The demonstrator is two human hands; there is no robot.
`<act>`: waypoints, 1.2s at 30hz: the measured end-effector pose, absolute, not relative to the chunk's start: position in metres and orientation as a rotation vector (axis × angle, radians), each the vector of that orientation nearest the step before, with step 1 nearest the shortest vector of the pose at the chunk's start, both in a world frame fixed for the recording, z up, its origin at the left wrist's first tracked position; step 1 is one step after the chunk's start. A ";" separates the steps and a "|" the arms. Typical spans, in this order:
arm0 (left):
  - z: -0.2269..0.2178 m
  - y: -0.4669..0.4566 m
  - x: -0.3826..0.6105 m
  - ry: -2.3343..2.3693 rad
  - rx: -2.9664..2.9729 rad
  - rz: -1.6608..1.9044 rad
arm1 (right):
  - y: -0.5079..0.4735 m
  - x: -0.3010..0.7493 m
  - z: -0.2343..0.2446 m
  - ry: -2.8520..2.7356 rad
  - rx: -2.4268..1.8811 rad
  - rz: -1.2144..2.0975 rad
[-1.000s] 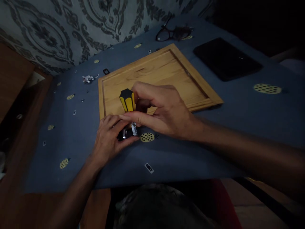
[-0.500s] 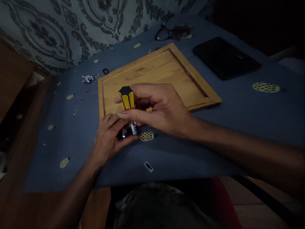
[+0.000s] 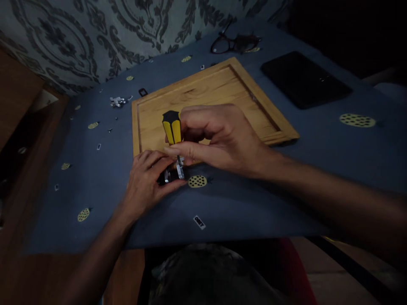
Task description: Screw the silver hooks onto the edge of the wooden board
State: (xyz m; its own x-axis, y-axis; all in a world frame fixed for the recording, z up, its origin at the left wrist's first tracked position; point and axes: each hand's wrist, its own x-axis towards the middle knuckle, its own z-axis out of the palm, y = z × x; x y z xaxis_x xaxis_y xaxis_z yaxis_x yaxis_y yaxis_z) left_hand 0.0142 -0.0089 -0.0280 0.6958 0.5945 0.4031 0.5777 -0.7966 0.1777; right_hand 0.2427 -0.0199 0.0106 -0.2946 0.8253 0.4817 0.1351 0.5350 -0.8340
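My right hand (image 3: 219,137) is closed around a screwdriver with a yellow and black handle (image 3: 172,127), held upright with its shaft pointing down. The tip meets a small black and silver metal part (image 3: 173,174) on the blue cloth. My left hand (image 3: 148,182) grips that part from the left, fingers curled over it. Both hands sit at the near edge of a wooden tray (image 3: 222,89).
A blue patterned cloth (image 3: 286,178) covers the table. Glasses (image 3: 233,42) lie at the back, a black flat device (image 3: 305,78) at the right. A small metal piece (image 3: 117,101) and scattered tiny parts lie to the left. A small black tag (image 3: 199,222) is near the front edge.
The screwdriver handle has lifted slightly and my right fingers have shifted on it. My left hand stays on the small part.
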 end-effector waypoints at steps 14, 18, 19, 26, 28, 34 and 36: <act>-0.027 -0.012 0.013 0.996 2.842 0.651 | -0.030 0.239 0.015 -1.691 -0.824 0.407; -0.025 -0.013 0.015 1.002 2.824 0.644 | -0.039 0.242 0.026 -1.517 -0.983 0.356; -0.025 -0.013 0.015 1.001 2.826 0.651 | -0.042 0.242 0.027 -1.516 -1.028 0.329; -0.025 -0.017 0.017 1.028 2.839 0.632 | -0.056 0.238 0.018 -1.624 -1.192 0.397; -0.022 -0.018 0.018 1.030 2.824 0.581 | -0.056 0.235 0.015 -1.672 -1.212 0.413; -0.020 -0.017 0.018 1.016 2.808 0.587 | -0.052 0.245 0.011 -1.811 -1.243 0.450; -0.019 -0.016 0.018 1.001 2.804 0.551 | -0.051 0.251 0.010 -1.854 -1.222 0.442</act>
State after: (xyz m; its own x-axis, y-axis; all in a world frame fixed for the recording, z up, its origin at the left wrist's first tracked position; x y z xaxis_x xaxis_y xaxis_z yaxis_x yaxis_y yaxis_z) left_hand 0.0177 -0.0164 -0.0194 0.7160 0.6310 0.2985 0.5898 -0.7756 0.2249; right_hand 0.2512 -0.0511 0.0097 -0.1616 0.8746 0.4571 0.5743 0.4601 -0.6771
